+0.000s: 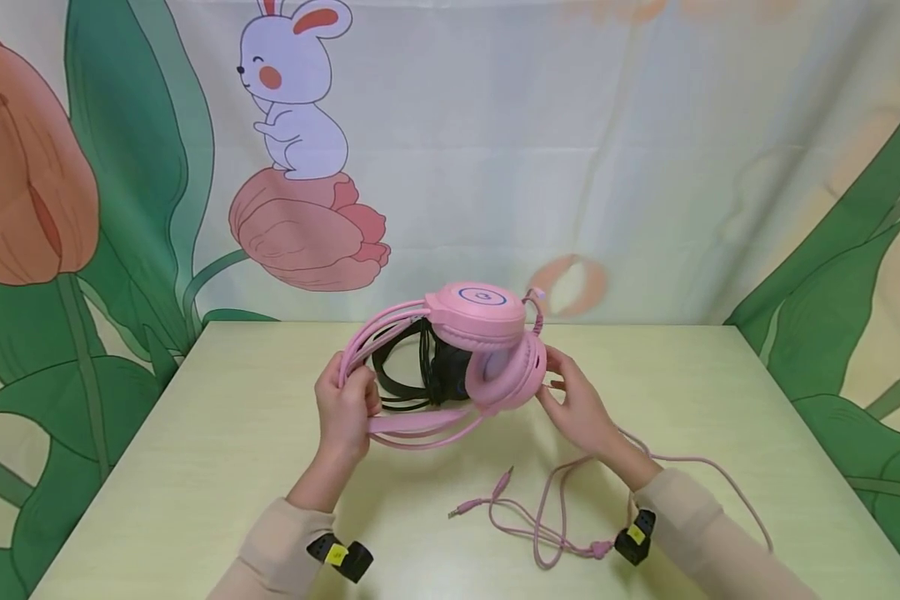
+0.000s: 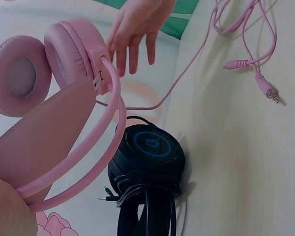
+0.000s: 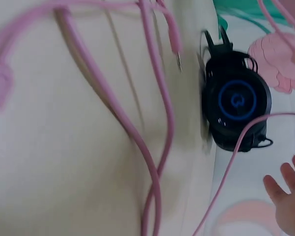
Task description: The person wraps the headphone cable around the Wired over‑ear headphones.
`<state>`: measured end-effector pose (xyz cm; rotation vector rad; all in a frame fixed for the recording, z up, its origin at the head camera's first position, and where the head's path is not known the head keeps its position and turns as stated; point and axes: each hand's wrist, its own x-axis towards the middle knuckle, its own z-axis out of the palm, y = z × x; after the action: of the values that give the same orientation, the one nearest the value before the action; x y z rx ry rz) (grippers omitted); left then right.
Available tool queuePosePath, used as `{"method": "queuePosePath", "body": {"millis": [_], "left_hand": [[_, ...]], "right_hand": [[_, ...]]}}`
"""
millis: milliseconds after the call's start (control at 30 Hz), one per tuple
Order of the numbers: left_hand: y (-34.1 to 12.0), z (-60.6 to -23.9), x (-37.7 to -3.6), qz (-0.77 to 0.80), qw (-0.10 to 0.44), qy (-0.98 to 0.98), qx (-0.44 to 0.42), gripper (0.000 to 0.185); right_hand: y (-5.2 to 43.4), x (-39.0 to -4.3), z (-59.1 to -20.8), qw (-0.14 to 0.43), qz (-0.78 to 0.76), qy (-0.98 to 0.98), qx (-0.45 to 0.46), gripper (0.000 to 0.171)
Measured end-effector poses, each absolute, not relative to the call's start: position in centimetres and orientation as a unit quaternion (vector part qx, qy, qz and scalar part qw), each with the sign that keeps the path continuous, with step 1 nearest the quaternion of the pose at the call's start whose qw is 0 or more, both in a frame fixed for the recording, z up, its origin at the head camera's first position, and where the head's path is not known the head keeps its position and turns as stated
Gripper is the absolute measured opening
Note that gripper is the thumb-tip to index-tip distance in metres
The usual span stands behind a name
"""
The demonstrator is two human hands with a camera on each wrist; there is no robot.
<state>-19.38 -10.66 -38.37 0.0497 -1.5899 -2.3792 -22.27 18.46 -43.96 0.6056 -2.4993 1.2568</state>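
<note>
Pink headphones (image 1: 480, 321) are held up over the table, ear cups toward the right and a small microphone boom (image 1: 537, 312) at the far cup. My left hand (image 1: 343, 407) grips their headband, fingers curled round it. Beside the lower ear cup is my right hand (image 1: 579, 408); in the left wrist view this right hand (image 2: 140, 32) has its fingers extended, and whether they touch the cup is unclear. Behind the pink pair lies a black headset (image 1: 448, 371), partly hidden, its bundled cord (image 2: 132, 191) visible in the left wrist view.
The pink cable (image 1: 543, 517) lies loosely looped on the table (image 1: 195, 492) below the right hand, ending in two plugs (image 1: 465, 508). A printed curtain (image 1: 480, 150) with a rabbit and tulips hangs behind the table's back edge.
</note>
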Motion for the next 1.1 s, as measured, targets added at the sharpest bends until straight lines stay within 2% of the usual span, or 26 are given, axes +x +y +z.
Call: {"method": "queuePosePath", "body": {"millis": [200, 300, 433, 667, 800, 967, 1100], "left_hand": [[-10.9, -38.1, -19.3, -0.836, 0.118, -0.536, -0.003, 0.017], [-11.0, -38.0, -19.2, -0.839, 0.108, -0.533, -0.013, 0.017], [-11.1, -37.8, -19.1, -0.843, 0.095, -0.529, -0.021, 0.016], [-11.3, -37.4, -19.0, -0.855, 0.073, -0.513, -0.031, 0.015], [-11.5, -37.1, -19.0, -0.857, 0.071, -0.509, -0.045, 0.017], [-12.0, -36.8, -19.0, -0.854, 0.066, -0.512, -0.064, 0.02], [-12.3, -36.7, -19.0, -0.85, 0.055, -0.519, -0.076, 0.018]], "right_hand": [[18.6, -23.6, -43.9, 0.038, 0.395, -0.897, 0.196, 0.063], [18.5, -23.9, -44.1, -0.008, 0.392, -0.899, 0.198, 0.057], [18.3, -24.2, -44.7, -0.033, 0.413, -0.879, 0.235, 0.045], [17.5, -24.7, -45.9, 0.004, 0.428, -0.849, 0.309, 0.041], [17.5, -24.9, -46.0, 0.034, 0.378, -0.878, 0.292, 0.038], [18.4, -25.2, -44.5, 0.023, 0.327, -0.91, 0.252, 0.042], [19.2, -26.3, -42.7, 0.055, 0.276, -0.926, 0.253, 0.029]]}}
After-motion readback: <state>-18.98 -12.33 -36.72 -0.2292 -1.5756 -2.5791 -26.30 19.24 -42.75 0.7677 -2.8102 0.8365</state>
